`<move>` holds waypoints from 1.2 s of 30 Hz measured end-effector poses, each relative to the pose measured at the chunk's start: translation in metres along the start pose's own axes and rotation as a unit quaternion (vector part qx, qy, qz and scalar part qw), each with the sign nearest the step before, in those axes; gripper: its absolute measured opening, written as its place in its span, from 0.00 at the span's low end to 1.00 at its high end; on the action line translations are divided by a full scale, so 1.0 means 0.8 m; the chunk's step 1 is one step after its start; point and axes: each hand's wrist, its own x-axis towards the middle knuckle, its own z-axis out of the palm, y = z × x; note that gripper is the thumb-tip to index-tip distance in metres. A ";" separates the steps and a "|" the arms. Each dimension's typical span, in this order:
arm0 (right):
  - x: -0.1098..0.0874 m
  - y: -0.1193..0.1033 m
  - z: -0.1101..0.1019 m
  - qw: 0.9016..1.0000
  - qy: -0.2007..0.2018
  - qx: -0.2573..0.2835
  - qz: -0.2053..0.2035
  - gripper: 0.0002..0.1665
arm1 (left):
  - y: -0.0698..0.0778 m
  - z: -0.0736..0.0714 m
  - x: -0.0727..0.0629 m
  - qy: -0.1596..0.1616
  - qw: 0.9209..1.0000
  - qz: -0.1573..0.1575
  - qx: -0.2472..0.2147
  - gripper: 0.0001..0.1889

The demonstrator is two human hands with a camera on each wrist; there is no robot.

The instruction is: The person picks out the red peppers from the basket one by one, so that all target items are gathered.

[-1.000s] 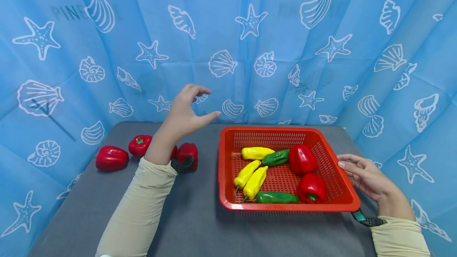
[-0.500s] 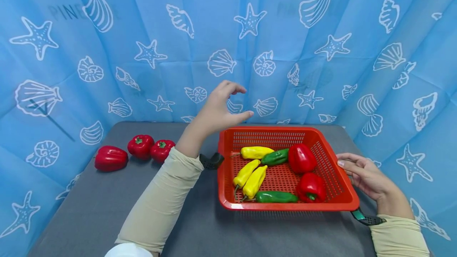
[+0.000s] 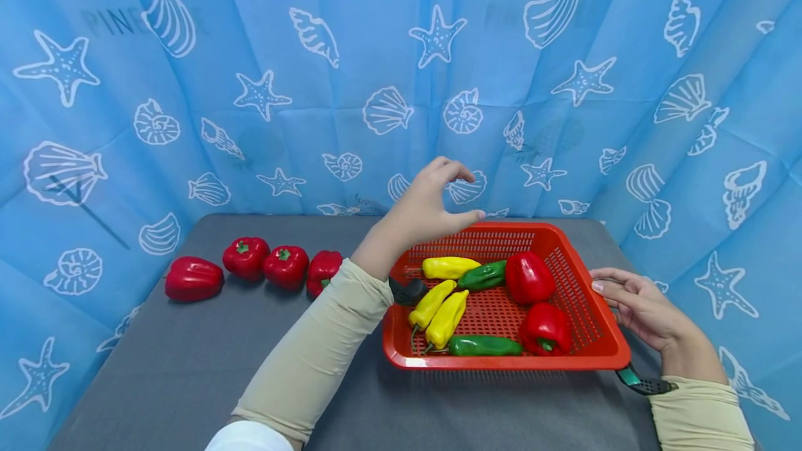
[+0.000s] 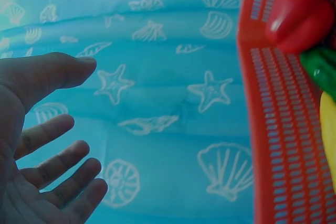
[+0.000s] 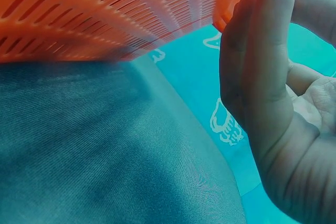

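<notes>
My left hand (image 3: 429,204) hovers over the back left rim of an orange-red plastic basket (image 3: 501,363), thumb and fingers apart, holding nothing. The left wrist view shows that hand (image 4: 50,145) with spread fingers, away from the basket wall (image 4: 257,145). My right hand (image 3: 648,312) holds the basket's right rim, as the right wrist view also shows for the hand (image 5: 273,77). Inside the basket lie several yellow peppers (image 3: 447,319), two green peppers (image 3: 485,346) and two red bell peppers (image 3: 530,277).
Several red bell peppers, one lying on its side (image 3: 194,279) and another upright (image 3: 286,267), stand in a row on the grey table (image 3: 188,367) at the left. My left forearm partly covers the rightmost one (image 3: 322,271). A blue shell-print curtain (image 3: 351,33) hangs behind.
My left hand has moved right, from above the row of red bell peppers to the basket's back left rim, its fingers staying apart. My right hand has stayed at the basket's right rim.
</notes>
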 end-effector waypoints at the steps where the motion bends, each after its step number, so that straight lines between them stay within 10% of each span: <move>1: 0.000 0.000 0.000 1.000 -0.001 0.001 0.000 0.18 | 0.000 0.005 0.001 -0.001 1.000 -0.001 -0.004 0.24; 36: 0.001 0.000 0.000 1.000 0.004 -0.004 -0.002 0.18 | -0.013 0.108 0.031 -0.065 0.994 -0.071 -0.059 0.22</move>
